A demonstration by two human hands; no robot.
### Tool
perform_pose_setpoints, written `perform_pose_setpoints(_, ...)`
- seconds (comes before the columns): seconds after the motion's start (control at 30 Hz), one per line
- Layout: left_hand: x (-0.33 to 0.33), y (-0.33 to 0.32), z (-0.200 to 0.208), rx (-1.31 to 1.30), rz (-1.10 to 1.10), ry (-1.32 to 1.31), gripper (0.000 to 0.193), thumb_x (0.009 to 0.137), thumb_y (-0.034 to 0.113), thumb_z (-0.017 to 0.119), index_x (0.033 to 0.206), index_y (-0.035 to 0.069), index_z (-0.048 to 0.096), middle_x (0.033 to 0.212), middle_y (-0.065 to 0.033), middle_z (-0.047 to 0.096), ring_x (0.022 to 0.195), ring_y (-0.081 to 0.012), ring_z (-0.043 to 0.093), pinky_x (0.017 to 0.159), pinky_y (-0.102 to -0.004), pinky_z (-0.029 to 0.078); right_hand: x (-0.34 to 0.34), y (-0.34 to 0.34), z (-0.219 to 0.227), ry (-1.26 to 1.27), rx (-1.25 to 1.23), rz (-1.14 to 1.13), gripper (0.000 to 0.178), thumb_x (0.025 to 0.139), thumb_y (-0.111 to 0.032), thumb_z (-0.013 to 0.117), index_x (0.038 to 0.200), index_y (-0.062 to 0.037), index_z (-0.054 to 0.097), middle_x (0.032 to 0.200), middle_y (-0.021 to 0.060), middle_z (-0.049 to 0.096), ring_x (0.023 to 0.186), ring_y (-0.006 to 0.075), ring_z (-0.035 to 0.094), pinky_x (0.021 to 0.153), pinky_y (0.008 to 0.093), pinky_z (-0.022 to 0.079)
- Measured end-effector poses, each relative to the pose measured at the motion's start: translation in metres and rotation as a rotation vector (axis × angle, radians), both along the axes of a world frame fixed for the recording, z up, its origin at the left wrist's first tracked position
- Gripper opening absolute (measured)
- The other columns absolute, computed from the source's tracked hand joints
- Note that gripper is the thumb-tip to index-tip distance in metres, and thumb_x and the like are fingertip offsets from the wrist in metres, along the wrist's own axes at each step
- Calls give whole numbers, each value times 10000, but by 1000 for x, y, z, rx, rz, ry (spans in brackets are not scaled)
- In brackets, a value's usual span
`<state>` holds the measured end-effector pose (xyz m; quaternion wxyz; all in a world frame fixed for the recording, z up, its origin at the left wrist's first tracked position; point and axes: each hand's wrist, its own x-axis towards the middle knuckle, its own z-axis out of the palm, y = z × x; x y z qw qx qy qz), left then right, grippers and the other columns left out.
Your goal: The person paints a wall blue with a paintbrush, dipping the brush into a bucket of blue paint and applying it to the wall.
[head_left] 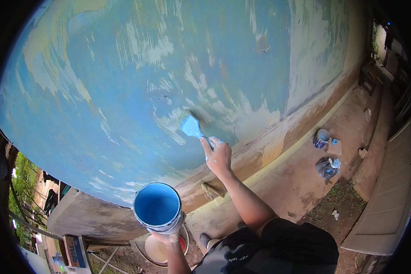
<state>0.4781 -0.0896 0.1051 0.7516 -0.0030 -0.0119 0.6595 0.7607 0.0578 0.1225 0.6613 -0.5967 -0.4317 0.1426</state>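
A paintbrush point(191, 126), its head coated in light blue, is gripped by the handle in my right hand point(218, 155). Its bristles meet or nearly meet the wall point(169, 86), which carries streaky, uneven blue over paler patches. My left hand point(166, 237) holds a paint bucket point(157, 205) from below, near the wall's lower edge. The bucket's inside is blue, and paint smears its outer side. Flecks of paint show on the fingers of my right hand. How the left fingers wrap round the bucket is mostly hidden beneath it.
On the ground at right stand a smaller paint bucket point(322, 138), a pale container point(334, 147) and a dark plastic bag point(327, 167). Below my left hand sits a round whitish tub point(156, 249). A large tan panel point(379, 192) lies at far right. Greenery shows at left.
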Motion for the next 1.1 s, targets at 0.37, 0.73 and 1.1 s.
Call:
perform_pose_setpoints(0.37,-23,16,-71,-59,132,541,697,1024,570,409,1528,94,484,1595,-172,474,1437,-410,462,1160,-711,364,62,-5,-190,88,-574,-270,407,996,-394,703,860,-17,773,836,253,731,815,480,696,711,558,509)
perform_pose_setpoints(0.73,27,54,-61,-16,-100,322,762,1032,644,370,1619,159,390,1701,-165,327,1544,-468,300,1160,-798,245,43,13,15,-95,-48,-65,429,998,-375,714,803,6,687,713,236,641,667,450,588,644,512,438)
perform_pose_setpoints(1.1,111,127,-42,295,55,602,601,1080,460,355,1457,36,550,1460,-166,607,1315,-366,589,1137,-528,484,154,-110,92,-51,-203,268,368,978,-273,757,809,42,668,616,73,480,588,140,407,548,346,354)
